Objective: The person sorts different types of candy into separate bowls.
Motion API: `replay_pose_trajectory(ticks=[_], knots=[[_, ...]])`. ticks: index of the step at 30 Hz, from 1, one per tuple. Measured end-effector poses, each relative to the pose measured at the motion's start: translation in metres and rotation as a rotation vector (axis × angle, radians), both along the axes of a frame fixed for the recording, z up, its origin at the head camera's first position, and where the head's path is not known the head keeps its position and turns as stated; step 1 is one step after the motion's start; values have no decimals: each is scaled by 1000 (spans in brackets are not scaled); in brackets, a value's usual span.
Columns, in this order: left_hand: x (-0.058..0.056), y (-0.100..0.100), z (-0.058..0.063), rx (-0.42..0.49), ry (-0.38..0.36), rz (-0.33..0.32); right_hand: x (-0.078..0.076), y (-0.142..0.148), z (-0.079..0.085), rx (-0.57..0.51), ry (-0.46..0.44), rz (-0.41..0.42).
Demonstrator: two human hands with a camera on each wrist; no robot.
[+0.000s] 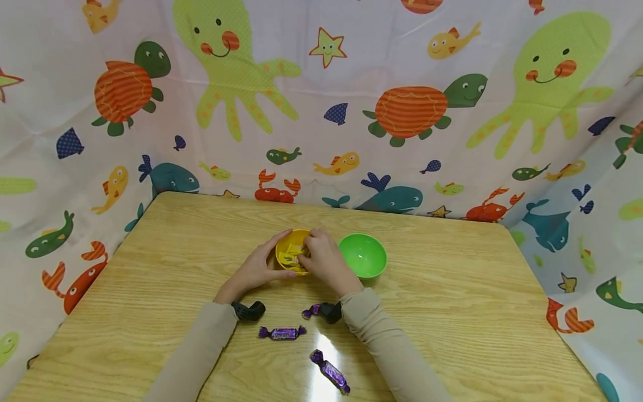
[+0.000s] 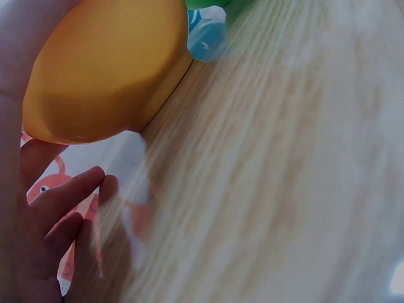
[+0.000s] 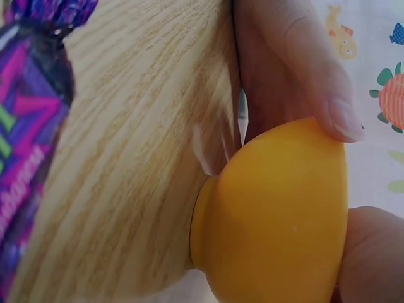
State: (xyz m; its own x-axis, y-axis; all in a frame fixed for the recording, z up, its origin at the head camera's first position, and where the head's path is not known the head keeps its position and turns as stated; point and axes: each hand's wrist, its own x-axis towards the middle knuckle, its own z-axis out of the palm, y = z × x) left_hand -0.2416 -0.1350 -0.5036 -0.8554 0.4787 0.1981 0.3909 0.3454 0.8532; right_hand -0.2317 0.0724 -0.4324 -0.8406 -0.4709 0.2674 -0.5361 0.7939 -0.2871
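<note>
A yellow bowl (image 1: 281, 249) stands on the wooden table with several small yellow wrapped pieces (image 1: 289, 258) inside. My left hand (image 1: 254, 269) grips it from the left, thumb at the near rim and index finger at the far side; its other fingers spread beside the bowl in the left wrist view. My right hand (image 1: 324, 257) reaches over the right rim, fingers bent down among the yellow pieces. I cannot tell whether those fingertips pinch a piece. Just right of that hand is a green bowl (image 1: 364, 255), its visible inside bare.
Nearer me lie purple wrapped candies: one candy (image 1: 284, 334) at the middle, another candy (image 1: 331, 373) closer, and a third candy (image 1: 312, 311) partly behind the right wrist camera (image 1: 330, 312). A curtain with sea animals (image 1: 311, 111) hangs behind the table (image 1: 452, 312).
</note>
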Motion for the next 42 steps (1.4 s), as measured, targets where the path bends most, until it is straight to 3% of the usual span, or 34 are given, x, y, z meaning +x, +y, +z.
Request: replay_pose_trajectory(ticks=[8,15,23,28,37,42], knots=[[1,1,1,-1,-8,-1,1,7,4,-51,9,12],[1,0,2,12,-19,0,10,20,17,-185,-17,30],[1,0,2,-16,-8,10,31,41,33,-375,-72,36],[1,0,2,-19,-6,8,51,51,39,-472,-173,47],[1,1,1,10,-11,-2,84,50,29,-516,-176,199],[2,2,2,-16,-10,16,95,43,18,-482,-255,260]])
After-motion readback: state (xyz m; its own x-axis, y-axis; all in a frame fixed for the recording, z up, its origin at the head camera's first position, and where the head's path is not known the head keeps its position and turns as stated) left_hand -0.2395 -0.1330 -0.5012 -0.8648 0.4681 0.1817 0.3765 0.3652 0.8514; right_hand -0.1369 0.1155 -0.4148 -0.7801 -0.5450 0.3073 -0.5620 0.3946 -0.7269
